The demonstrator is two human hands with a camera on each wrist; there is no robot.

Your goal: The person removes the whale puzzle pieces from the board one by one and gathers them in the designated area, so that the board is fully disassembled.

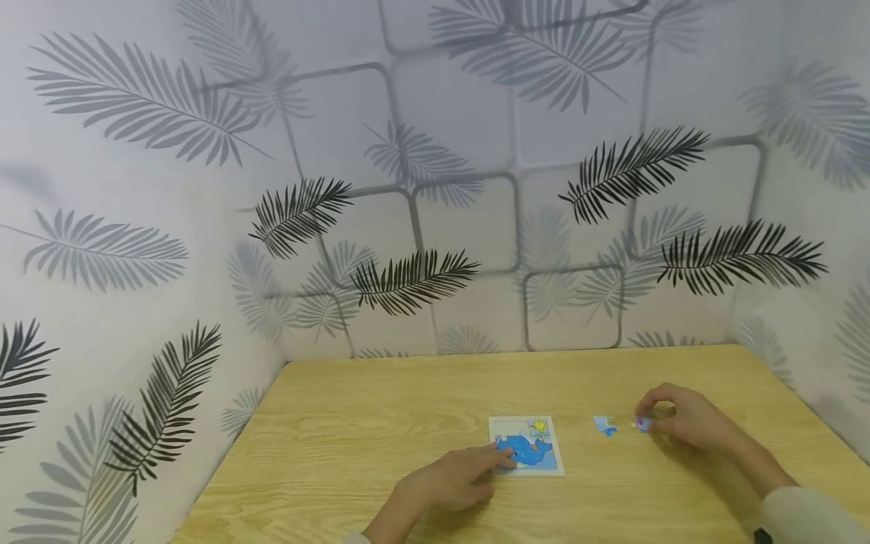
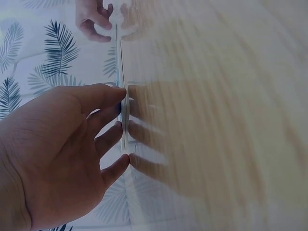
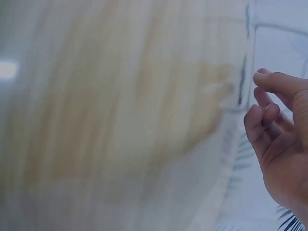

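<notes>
A white-edged puzzle board [image 1: 554,458] with a blue whale and a yellow sun lies on the table. My left hand [image 1: 457,477] rests its extended fingertips on the board's left side. The left wrist view shows that hand [image 2: 62,144] with its fingers spread, their tips right at the thin board, seen edge-on. To the right lies a loose light-blue puzzle piece [image 1: 603,425]. Beyond it my right hand [image 1: 693,419] pinches a small blue and purple puzzle piece [image 1: 642,424] with thumb and forefinger, partly covering it. In the right wrist view the right hand [image 3: 284,130] has its fingers curled, close over the table.
The pale wood table [image 1: 353,431] reaches back to a wall [image 1: 469,227] patterned with grey and black feathers, and walls stand at both sides. A light sleeve [image 1: 809,514] covers my right forearm, with something dark at the wrist.
</notes>
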